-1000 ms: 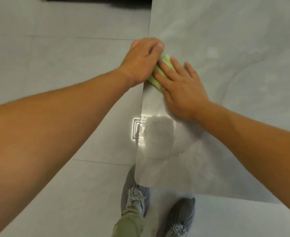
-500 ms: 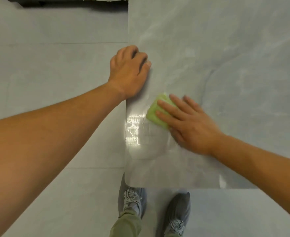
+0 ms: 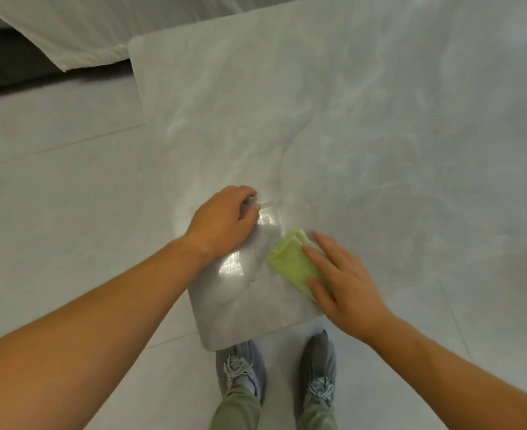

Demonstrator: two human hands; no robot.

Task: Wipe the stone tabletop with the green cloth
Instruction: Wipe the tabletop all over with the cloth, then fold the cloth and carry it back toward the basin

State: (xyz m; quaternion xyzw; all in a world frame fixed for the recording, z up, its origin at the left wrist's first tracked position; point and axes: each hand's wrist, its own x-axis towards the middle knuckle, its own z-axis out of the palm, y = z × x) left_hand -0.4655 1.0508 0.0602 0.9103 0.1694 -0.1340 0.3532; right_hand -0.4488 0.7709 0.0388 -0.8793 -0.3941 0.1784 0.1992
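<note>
The grey stone tabletop (image 3: pixel 333 125) fills the middle and right of the view, with a glossy patch near its front left corner. A folded green cloth (image 3: pixel 290 263) lies flat on that patch. My right hand (image 3: pixel 344 282) presses on the cloth with straight, spread fingers and covers its right half. My left hand (image 3: pixel 225 220) rests on the tabletop just inside its left edge, to the left of the cloth and apart from it. Its fingers are curled under and hold nothing.
White bedding (image 3: pixel 69 29) hangs over a dark base at the top left, beyond the table's far left corner. Light grey floor tiles (image 3: pixel 54 197) lie to the left. My two grey shoes (image 3: pixel 240 372) stand at the table's front edge.
My right hand has slid the cloth toward me, from the left edge farther up to the front left corner. My left hand let go of the cloth and now rests beside it with curled fingers.
</note>
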